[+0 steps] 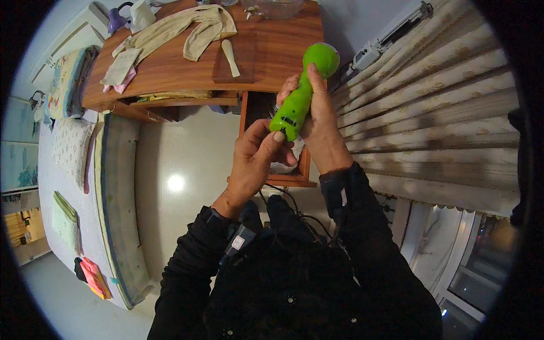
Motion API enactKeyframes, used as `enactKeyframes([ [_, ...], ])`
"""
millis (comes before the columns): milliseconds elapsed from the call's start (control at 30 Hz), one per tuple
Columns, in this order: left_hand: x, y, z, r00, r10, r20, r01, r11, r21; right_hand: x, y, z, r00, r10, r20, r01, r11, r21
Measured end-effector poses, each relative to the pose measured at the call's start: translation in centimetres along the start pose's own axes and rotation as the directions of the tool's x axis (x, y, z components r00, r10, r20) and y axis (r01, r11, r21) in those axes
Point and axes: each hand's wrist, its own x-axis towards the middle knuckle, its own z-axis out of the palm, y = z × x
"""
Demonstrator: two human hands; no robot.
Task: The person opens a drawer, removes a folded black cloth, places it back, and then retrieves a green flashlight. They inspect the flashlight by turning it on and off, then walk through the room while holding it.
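A bright green club-shaped handheld device (297, 107) with a wide round head and small black parts near its narrow end is held up over the pulled-out drawer. Whether it is a flashlight or a massager I cannot tell. My right hand (323, 122) wraps around its handle, thumb lying along it toward the head. My left hand (258, 150) closes on the narrow end, with its thumb pressed beside a black part there. Beneath the hands, the open wooden drawer (305, 182) is partly hidden and holds something white.
On the wooden desk (164, 73) lie beige cloth (218, 20), a pale spatula-like stick (230, 58) and papers (120, 67). A bed (73, 170) with folded cloths stands left. A pleated curtain (425, 113) hangs right. Dark cables (309, 218) hang near my legs.
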Motion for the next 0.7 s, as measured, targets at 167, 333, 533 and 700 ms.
enactKeyframes([
  [167, 0.1, 0.0, 0.1, 0.998, 0.054, 0.013, -0.056, 0.990, 0.128, -0.3, 0.2, 0.5, 0.999, -0.032, 0.026, 0.033, 0.999, -0.018],
  [333, 0.3, 0.7, -0.6, 0.992, -0.068, 0.108, 0.047, 0.981, 0.189, -0.3, -0.3, 0.2, 0.998, -0.061, -0.013, 0.060, 0.997, -0.038],
  [533, 0.6, 0.4, -1.1, 0.984, -0.116, 0.138, 0.076, 0.960, 0.269, -1.2, -0.1, -0.6, 0.970, -0.238, 0.038, 0.241, 0.949, -0.205],
  [700, 1.0, -1.4, -2.1, 0.986, -0.079, 0.146, 0.000, 0.878, 0.478, -1.7, -0.5, -1.5, 0.956, -0.240, 0.170, 0.281, 0.914, -0.292],
])
